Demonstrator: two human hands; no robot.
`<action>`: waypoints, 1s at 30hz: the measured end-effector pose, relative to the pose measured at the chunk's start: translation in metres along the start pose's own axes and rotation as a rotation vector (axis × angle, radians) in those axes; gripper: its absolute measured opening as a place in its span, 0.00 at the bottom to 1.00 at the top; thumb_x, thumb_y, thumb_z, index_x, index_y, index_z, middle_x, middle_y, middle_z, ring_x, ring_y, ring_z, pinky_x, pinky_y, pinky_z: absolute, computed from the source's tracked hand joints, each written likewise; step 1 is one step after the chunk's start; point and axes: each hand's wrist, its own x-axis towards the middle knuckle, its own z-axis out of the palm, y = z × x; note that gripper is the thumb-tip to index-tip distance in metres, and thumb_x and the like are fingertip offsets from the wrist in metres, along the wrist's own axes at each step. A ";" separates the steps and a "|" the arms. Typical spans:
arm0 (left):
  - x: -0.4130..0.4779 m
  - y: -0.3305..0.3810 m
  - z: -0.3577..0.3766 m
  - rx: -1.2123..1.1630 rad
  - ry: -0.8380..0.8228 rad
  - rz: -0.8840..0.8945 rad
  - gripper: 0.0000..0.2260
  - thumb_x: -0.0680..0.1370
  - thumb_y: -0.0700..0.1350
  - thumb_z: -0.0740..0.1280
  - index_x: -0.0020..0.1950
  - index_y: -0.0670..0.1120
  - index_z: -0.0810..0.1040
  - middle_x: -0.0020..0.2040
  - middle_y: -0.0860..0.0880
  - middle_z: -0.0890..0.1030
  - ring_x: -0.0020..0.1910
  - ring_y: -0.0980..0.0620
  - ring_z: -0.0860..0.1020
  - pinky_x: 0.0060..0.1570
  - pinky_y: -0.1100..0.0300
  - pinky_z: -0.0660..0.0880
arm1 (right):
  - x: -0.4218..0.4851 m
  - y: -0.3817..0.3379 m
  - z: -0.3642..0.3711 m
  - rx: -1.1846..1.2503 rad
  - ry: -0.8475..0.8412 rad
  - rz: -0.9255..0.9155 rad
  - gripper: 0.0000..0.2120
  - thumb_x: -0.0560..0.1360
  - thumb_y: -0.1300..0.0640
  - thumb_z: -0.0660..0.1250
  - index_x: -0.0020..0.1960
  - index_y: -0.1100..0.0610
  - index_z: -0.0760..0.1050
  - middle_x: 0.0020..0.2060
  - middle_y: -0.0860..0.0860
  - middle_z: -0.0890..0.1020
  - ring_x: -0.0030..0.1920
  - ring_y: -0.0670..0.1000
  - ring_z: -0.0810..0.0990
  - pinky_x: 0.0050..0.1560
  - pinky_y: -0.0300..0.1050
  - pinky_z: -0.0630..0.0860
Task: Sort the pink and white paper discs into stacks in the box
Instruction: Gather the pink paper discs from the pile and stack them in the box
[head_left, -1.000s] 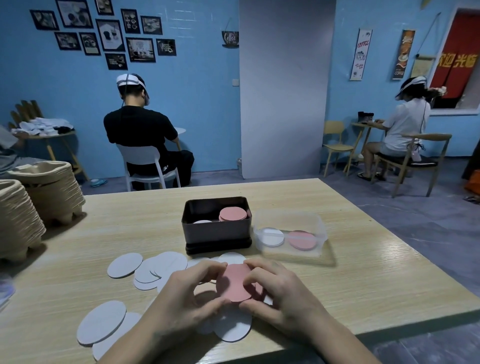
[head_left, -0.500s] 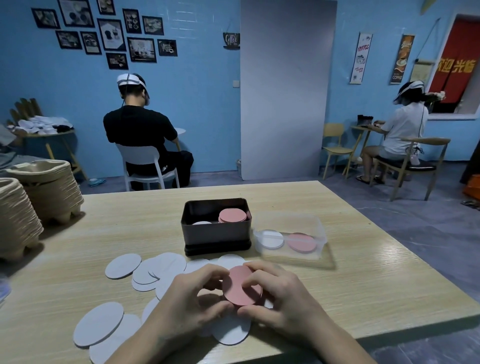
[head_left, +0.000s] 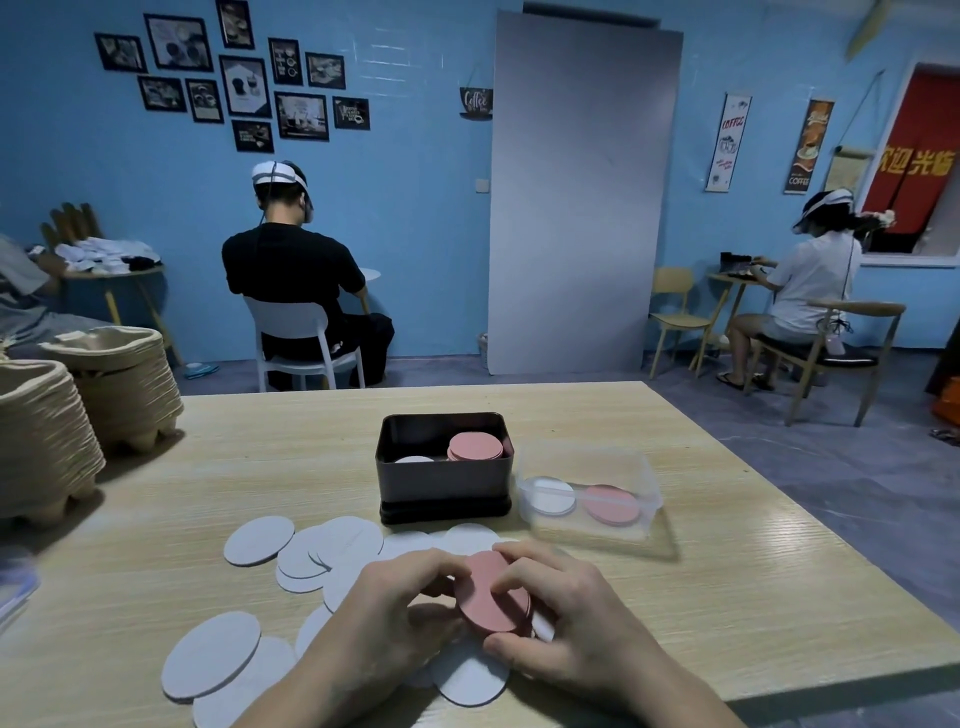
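Note:
A small stack of pink discs (head_left: 488, 597) is held just above the table between both hands. My left hand (head_left: 384, 618) pinches its left edge and my right hand (head_left: 566, 618) curls round its right side. Several white discs (head_left: 332, 545) lie scattered on the wooden table (head_left: 260, 467) around and under my hands. Behind them stands the dark box (head_left: 441, 483), holding a pink stack (head_left: 475, 447) on the right and a lower white stack (head_left: 414, 459) on the left.
A clear plastic lid (head_left: 592, 499) with one white and one pink disc lies right of the box. Stacks of pulp trays (head_left: 47, 431) stand at the table's left edge. Two people sit at other tables behind.
Both hands keep hold of the pink discs, turning and squaring them slightly. Their place over the white discs is about the same.

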 end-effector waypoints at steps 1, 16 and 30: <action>0.000 0.000 0.000 0.005 0.002 0.011 0.17 0.72 0.37 0.77 0.54 0.55 0.83 0.51 0.56 0.85 0.54 0.51 0.83 0.51 0.56 0.83 | 0.001 -0.001 0.000 0.003 -0.002 -0.004 0.15 0.69 0.42 0.76 0.51 0.45 0.76 0.64 0.41 0.78 0.64 0.41 0.76 0.62 0.48 0.76; 0.007 -0.001 -0.011 0.094 0.027 0.171 0.17 0.78 0.42 0.74 0.64 0.56 0.80 0.59 0.64 0.83 0.64 0.66 0.78 0.60 0.72 0.74 | 0.033 0.005 -0.010 0.066 0.015 -0.087 0.16 0.69 0.41 0.79 0.46 0.51 0.80 0.56 0.46 0.81 0.55 0.42 0.80 0.50 0.45 0.80; 0.088 -0.012 -0.067 0.467 0.150 0.289 0.13 0.78 0.56 0.65 0.58 0.52 0.81 0.59 0.58 0.81 0.59 0.58 0.78 0.60 0.64 0.72 | 0.121 0.038 -0.056 0.075 0.115 0.012 0.14 0.69 0.45 0.78 0.46 0.53 0.81 0.47 0.47 0.84 0.57 0.51 0.81 0.56 0.50 0.74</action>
